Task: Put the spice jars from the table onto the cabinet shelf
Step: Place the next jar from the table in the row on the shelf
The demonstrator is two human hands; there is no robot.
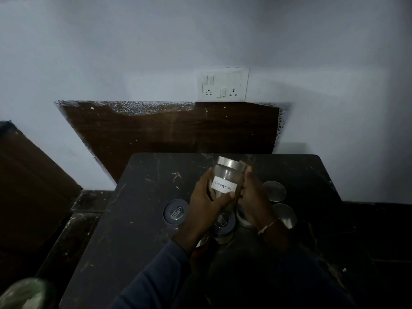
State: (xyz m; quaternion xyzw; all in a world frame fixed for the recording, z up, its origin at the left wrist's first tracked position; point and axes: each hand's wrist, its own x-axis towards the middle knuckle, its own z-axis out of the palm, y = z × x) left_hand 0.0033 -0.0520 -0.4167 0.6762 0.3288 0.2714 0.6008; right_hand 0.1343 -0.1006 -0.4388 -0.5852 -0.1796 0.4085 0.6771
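Observation:
A glass spice jar [225, 175] with a steel lid and a white label reading "Cinnamon" is held tilted above the dark table [138, 219]. My left hand [205, 201] grips its left side and my right hand [254, 197] holds its right side. Below them on the table stand several other jars: one with a grey plastic lid [175, 212] at the left, another grey-lidded jar [224, 225] under my hands, and two steel-lidded jars [274, 191] [286, 216] at the right. No cabinet shelf is in view.
A white wall with a switch and socket plate [224, 84] rises behind the table. A dark wooden board [178, 130] leans against the wall. A brown cardboard box [29, 175] stands at the left on the dark floor.

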